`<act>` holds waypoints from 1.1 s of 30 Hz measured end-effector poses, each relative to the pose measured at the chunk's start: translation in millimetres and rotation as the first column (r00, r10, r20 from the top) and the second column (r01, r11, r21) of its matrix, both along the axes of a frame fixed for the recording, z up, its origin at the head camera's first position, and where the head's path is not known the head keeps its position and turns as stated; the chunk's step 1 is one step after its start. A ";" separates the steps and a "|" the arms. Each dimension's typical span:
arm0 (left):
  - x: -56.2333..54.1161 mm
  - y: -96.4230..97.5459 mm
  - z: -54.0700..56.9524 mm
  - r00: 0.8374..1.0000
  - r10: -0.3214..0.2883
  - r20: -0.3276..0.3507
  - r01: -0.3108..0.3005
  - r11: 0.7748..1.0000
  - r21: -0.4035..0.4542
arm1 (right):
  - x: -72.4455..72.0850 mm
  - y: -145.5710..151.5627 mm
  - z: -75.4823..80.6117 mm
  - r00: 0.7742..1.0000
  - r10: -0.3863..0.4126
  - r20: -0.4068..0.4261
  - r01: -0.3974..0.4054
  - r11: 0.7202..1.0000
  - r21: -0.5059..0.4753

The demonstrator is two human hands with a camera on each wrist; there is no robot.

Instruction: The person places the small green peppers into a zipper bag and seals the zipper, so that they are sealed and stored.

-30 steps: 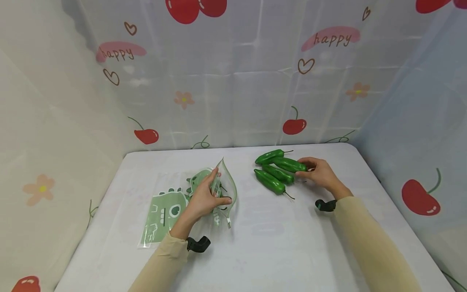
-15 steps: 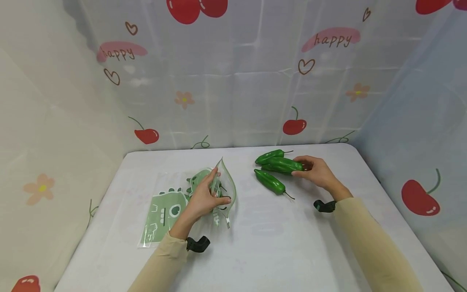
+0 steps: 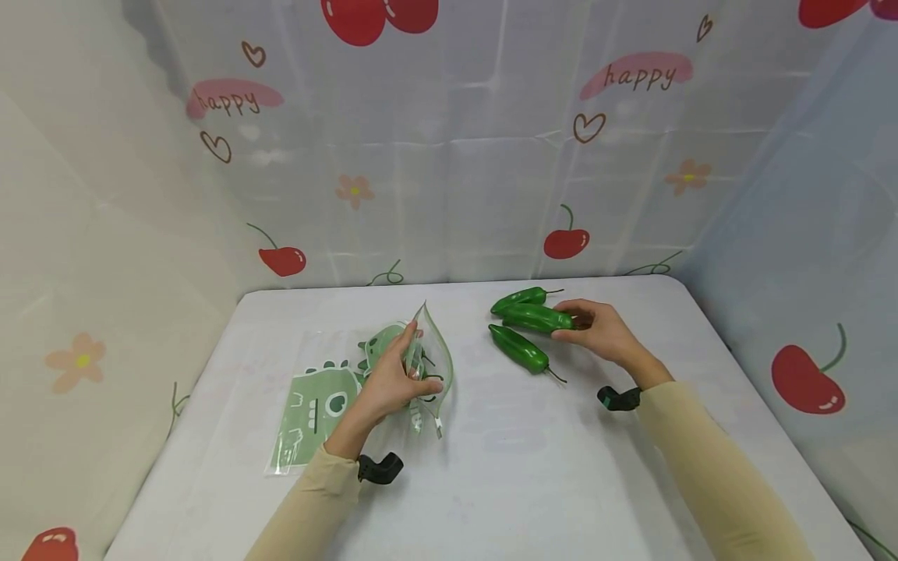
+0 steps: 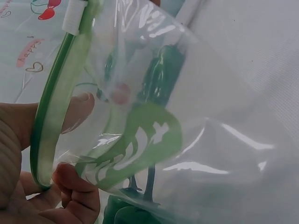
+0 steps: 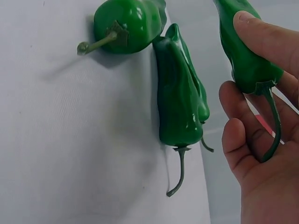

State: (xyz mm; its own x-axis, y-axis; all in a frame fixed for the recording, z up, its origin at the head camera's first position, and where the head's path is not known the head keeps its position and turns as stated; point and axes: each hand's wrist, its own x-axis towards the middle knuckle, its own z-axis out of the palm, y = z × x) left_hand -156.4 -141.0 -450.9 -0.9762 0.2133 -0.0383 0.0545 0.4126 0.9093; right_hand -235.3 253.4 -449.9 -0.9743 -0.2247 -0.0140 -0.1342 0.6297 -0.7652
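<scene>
Head view: we see left hand (image 3: 386, 383), left of centre, gripping clear bag (image 3: 436, 343); printed packet (image 3: 317, 421) flat at lower left. Right hand (image 3: 605, 333), right of centre, grips green pepper (image 3: 536, 317); other peppers (image 3: 519, 348) just beside. Left wrist view: we see fingers curled at bag's green edge, far left. Right wrist view: gripped pepper upper right; other peppers top centre and middle.

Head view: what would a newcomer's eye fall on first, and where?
Probably the glossy green peppers right of centre on the white table, one held by the right hand. Next, perhaps, the zip bag in the left hand, left of centre, beside a flat bag printed with a green face. Behind, red cherries stand out on the backdrop.
</scene>
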 end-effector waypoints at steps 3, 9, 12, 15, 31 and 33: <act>0.0 0.4 0.3 1.000 -0.006 0.007 0.006 1.000 0.007 | 1.2 -1.9 2.2 1.000 0.015 -0.007 -0.015 1.000 -0.005; -0.8 -0.1 0.7 1.000 -0.007 0.013 0.007 1.000 0.010 | 2.8 -7.2 6.3 0.999 0.046 -0.007 -0.047 0.999 -0.019; -0.8 0.2 1.7 1.000 -0.007 0.007 0.007 1.000 0.003 | 3.3 -10.6 7.9 0.998 0.060 0.005 -0.060 0.998 -0.031; -0.8 0.0 1.6 1.000 -0.008 0.005 0.008 1.000 -0.004 | 3.8 -14.1 9.3 0.997 0.078 0.015 -0.078 0.996 -0.042; -1.2 0.3 0.8 1.000 -0.027 0.014 0.027 1.000 0.007 | 7.3 -37.8 12.2 0.986 0.164 0.005 -0.163 0.984 -0.076; -1.8 0.4 0.8 0.999 -0.030 0.012 0.030 1.000 0.009 | 7.6 -40.8 12.8 0.985 0.174 0.008 -0.173 0.982 -0.079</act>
